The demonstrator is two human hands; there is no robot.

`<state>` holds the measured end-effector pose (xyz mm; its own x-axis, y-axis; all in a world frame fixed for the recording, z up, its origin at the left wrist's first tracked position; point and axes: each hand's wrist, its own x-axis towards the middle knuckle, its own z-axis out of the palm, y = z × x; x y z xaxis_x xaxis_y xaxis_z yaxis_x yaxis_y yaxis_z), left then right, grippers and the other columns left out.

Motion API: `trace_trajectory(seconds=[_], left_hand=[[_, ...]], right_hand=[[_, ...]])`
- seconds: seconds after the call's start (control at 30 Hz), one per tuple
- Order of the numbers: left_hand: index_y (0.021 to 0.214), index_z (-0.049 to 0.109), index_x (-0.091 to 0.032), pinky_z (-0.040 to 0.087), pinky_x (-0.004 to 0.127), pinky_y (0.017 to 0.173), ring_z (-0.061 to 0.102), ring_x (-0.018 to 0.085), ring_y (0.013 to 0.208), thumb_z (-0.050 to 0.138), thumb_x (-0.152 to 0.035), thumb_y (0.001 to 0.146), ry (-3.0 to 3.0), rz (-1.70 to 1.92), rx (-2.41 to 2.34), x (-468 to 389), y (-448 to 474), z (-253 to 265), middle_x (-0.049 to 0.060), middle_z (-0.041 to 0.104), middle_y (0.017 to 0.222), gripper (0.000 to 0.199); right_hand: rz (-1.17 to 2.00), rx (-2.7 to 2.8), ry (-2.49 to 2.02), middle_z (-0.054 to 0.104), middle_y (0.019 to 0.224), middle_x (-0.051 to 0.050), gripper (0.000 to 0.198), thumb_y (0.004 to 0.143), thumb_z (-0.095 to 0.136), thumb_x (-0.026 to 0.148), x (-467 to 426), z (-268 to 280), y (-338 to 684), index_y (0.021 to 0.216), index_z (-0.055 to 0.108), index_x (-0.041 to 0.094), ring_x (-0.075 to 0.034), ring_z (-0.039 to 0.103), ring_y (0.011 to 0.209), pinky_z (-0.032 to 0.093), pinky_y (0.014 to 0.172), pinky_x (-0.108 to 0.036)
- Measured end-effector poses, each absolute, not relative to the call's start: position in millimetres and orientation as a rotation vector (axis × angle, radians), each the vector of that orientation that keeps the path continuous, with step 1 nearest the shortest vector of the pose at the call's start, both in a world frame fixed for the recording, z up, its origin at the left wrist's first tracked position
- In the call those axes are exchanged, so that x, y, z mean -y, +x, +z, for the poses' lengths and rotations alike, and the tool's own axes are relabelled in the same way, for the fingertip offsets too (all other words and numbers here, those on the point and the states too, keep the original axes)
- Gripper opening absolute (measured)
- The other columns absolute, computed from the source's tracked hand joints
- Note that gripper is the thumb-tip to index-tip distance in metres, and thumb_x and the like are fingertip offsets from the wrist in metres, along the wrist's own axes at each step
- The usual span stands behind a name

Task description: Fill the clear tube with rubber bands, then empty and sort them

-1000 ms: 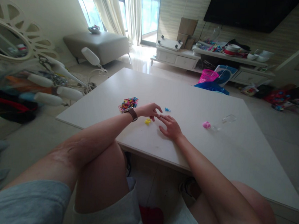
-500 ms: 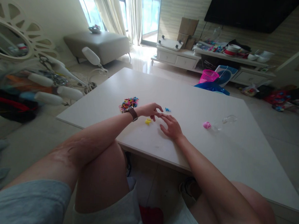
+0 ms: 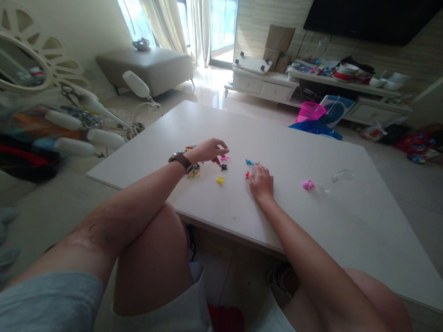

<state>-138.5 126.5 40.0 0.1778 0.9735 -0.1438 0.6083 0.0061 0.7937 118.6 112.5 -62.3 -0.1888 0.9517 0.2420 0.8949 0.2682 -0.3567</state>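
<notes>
My left hand, with a brown-strapped watch on its wrist, hovers palm down with fingers apart. Just under its fingertips lie a small pink bunch and a black bunch of what look like thin elastic bands. Its wrist partly covers a mixed multicoloured pile. My right hand rests on the table with fingers spread and slightly bent. A red bunch sits against its thumb, and a blue bunch is beside its fingertips. Nearer me lies a yellow bunch.
On the right of the white table are a pink object and a clear bottle-like container. A lamp with white shades stands beyond the left edge. A pink basket is past the far edge.
My hands, close together before, have parted: the left went left and up toward the pile, the right slightly right. Red, black and pink bunches now show on the table.
</notes>
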Motion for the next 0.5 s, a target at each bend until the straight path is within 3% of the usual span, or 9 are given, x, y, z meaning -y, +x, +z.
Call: trace_trajectory(seconds=[0.13,0.5], left_hand=[[0.111,0.068,-0.017,0.053,0.023,0.061,0.075,0.018,0.069,0.070,-0.051,0.087,1.658,0.622,-1.529,-130.0,-144.0,36.0,0.011,0.078,0.101,0.041],[0.109,0.068,-0.017,0.053,0.023,0.061,0.075,0.017,0.071,0.068,-0.047,0.088,1.670,0.617,-1.525,-129.8,-141.6,36.6,0.011,0.077,0.104,0.037]], right_hand=[[0.238,2.168,-1.698,0.041,0.160,-0.007,0.052,0.099,0.034,0.035,-112.9,-61.4,118.9,0.145,0.051,0.019,-0.025,0.036,0.143,0.034,0.112,-0.045],[0.195,2.169,-1.708,0.049,0.152,-0.014,0.054,0.099,0.031,0.038,-114.6,-63.7,120.6,0.146,0.049,0.018,-0.028,0.040,0.136,0.037,0.106,-0.044]])
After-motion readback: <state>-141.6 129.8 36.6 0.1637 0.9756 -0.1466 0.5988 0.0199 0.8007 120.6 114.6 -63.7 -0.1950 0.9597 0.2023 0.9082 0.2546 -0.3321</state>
